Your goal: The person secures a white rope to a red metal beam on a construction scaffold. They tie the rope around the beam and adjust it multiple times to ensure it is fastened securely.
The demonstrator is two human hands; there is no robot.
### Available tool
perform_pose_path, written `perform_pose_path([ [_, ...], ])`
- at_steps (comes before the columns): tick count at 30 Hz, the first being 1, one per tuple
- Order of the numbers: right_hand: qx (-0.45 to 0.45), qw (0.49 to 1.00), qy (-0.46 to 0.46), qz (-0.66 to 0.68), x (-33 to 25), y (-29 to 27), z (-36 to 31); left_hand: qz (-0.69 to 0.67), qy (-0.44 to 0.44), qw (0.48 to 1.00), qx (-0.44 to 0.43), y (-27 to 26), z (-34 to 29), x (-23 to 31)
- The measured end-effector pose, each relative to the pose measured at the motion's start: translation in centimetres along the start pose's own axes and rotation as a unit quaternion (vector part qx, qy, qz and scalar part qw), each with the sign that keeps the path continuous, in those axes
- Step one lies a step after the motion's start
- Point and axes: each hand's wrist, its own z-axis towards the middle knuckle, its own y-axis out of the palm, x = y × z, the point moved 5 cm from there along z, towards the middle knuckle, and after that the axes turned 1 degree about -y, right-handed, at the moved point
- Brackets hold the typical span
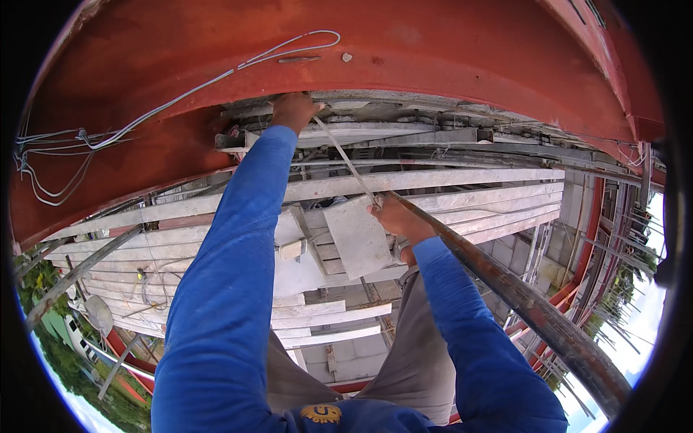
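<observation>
A narrow, flat, pale strip (345,157), which looks like a tape measure's blade, runs taut and slanting between my two hands. My left hand (294,112) is raised at the lower edge of a red steel beam (433,65). Its thumb points right beside the strip's upper end, and the other fingers are partly hidden at the edge. Lower and to the right, my right hand (401,218) closes around the strip's lower end, next to a rusty pipe (520,296). Whatever case lies in that palm is hidden. Below this hand is a pale square board (357,238).
Long pale planks (462,206) form a platform below me, with gaps between some of them. The rusty pipe slants down to the lower right. Looped wire (173,97) hangs across the beam at left. A grey pole (83,270) crosses the left side.
</observation>
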Motion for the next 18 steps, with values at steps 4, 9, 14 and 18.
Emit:
perform_pose_path([
  [4, -0.082, 0.925, 0.171, 0.33, -3.8, -3.0, -2.7, -0.032, -0.015, 0.996, -0.087, 1.8, 0.2, -0.8],
  [9, -0.122, 0.917, 0.14, 0.352, -1.6, -3.5, -2.6, -0.027, -0.023, 0.993, -0.116, -0.4, 0.8, 1.1],
  [14, -0.119, 0.961, 0.102, 0.226, -2.4, -1.2, -1.4, -0.068, -0.028, 0.997, -0.039, 0.7, -0.8, -0.7],
  [18, 0.017, 0.99, -0.015, -0.139, 0.9, 1.6, 1.1, -0.081, -0.002, 0.997, 0.008, 0.5, -1.1, -0.6],
])
